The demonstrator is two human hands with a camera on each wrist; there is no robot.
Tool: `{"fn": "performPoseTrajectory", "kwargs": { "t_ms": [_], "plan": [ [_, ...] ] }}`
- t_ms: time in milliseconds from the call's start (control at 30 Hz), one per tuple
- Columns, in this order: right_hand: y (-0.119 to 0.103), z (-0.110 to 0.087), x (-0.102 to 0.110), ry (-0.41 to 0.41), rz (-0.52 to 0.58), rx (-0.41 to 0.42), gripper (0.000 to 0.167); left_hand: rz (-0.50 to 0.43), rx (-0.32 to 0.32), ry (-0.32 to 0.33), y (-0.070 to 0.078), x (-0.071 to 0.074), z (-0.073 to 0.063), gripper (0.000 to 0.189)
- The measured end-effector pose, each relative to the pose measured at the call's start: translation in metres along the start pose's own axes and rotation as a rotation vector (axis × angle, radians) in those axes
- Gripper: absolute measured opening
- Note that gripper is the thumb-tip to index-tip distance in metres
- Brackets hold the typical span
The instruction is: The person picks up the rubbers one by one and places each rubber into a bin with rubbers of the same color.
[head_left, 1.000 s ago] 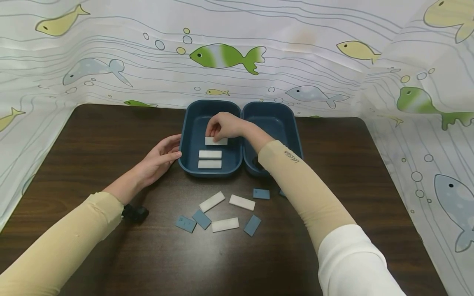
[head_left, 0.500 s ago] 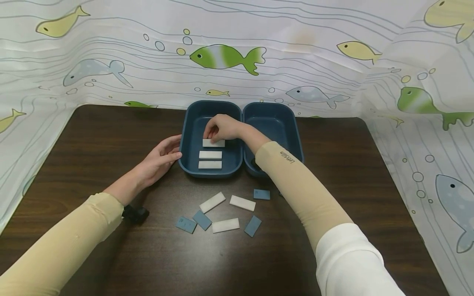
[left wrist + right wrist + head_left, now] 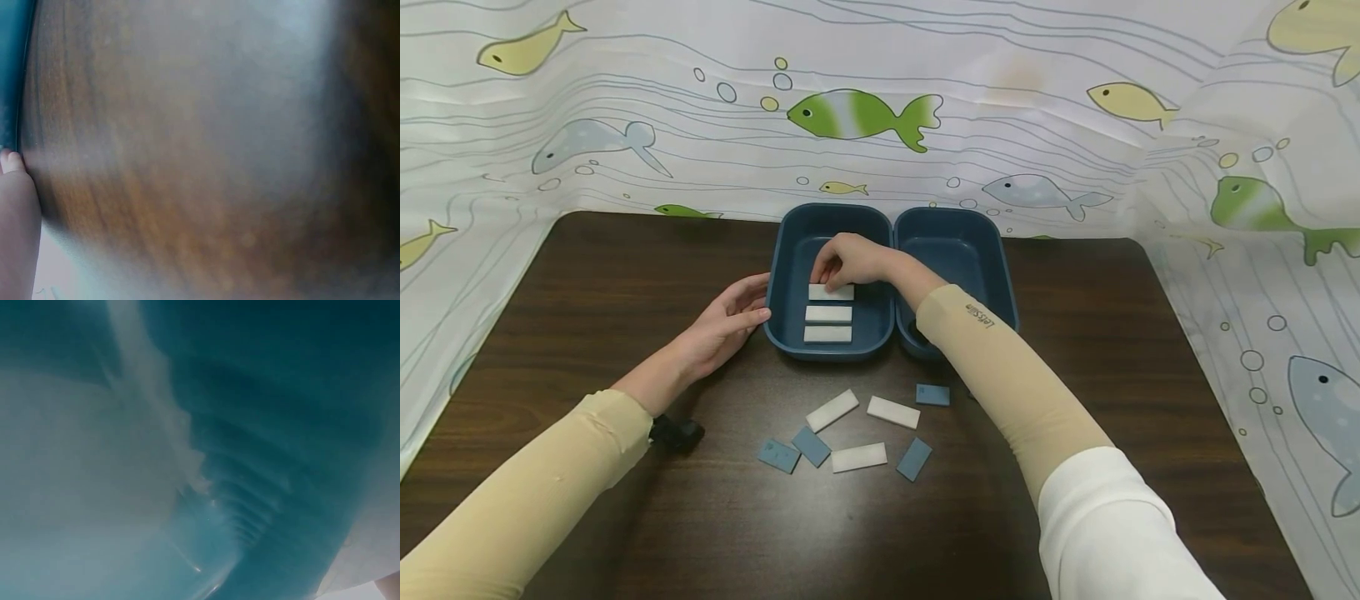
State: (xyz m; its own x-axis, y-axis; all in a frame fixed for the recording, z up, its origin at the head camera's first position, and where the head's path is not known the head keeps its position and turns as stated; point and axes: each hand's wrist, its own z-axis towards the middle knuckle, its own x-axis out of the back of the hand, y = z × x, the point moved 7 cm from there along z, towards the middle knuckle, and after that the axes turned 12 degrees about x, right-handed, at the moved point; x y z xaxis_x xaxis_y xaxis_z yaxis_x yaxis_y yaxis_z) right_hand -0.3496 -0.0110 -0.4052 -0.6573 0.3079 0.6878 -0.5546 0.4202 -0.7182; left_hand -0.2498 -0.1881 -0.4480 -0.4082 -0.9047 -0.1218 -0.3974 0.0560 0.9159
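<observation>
In the head view my right hand reaches into the left blue tray and pinches a white rectangular block close over the tray floor. Two more white blocks lie in front of it, a middle block and a near block, roughly parallel. My left hand touches the outer left wall of this tray, its thumb at the rim and its fingers extended along the side. The left wrist view catches part of the left hand against the tray's blue edge.
A second blue tray adjoins on the right, partly covered by my right forearm. Nearer on the dark wooden table lie three white blocks and several blue-grey tiles. A fish-patterned sheet stands behind the table.
My right hand has brought the pinched white block slightly nearer and left, toward the two blocks lying in the tray. The left hand stays at the tray's side.
</observation>
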Motion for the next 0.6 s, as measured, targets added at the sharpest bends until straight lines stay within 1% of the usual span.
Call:
{"fn": "performPoseTrajectory", "kwargs": {
  "t_ms": [367, 600],
  "plan": [
    [-0.0001, 0.0004, -0.0009, -0.022, 0.035, -0.008, 0.021, -0.007, 0.003, -0.002, 0.0002, -0.0005, -0.0001, 0.062],
    [0.0016, 0.0017, -0.0035, -0.035, 0.035, -0.011, 0.02, -0.01, 0.001, -0.002, 0.0004, -0.001, 0.0002, 0.061]
  ]
}}
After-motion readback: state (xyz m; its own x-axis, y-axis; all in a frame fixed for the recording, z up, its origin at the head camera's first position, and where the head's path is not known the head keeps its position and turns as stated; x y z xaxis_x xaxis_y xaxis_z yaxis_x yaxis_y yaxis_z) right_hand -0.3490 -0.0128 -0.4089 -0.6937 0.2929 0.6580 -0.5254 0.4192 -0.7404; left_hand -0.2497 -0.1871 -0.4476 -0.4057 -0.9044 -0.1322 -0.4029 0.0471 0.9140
